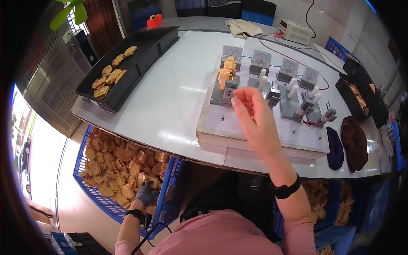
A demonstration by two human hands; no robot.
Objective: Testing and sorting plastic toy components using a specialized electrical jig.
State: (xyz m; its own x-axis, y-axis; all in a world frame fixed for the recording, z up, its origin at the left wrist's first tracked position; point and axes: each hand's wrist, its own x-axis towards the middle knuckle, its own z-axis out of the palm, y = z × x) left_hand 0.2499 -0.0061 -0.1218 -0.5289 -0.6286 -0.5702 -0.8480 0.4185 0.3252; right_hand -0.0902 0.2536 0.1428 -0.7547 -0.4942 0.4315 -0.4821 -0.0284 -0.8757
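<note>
My right hand point(255, 120), bare and with a black band at the wrist, is raised over the test fixture. Its thumb and forefinger are apart and curved beside the grey block point(230, 90) of the leftmost station; whether they touch it is unclear. Yellow plastic housings point(225, 77) sit on that station, just behind the block. Down at the left, my left hand point(145, 194) in a dark grey glove reaches into a blue basket point(166, 191) heaped with yellow plastic housings point(112, 170). Its fingertips are partly lost among the parts, so its grip cannot be made out.
Analogue meters point(260, 61) and white posts point(293, 85) stand on the fixture's board point(212, 135). A black tray point(114, 94) with several yellow parts is on the table's left. Further right lie a dark cloth pouch point(354, 144) and black bins point(346, 95). A power supply point(296, 32) sits behind.
</note>
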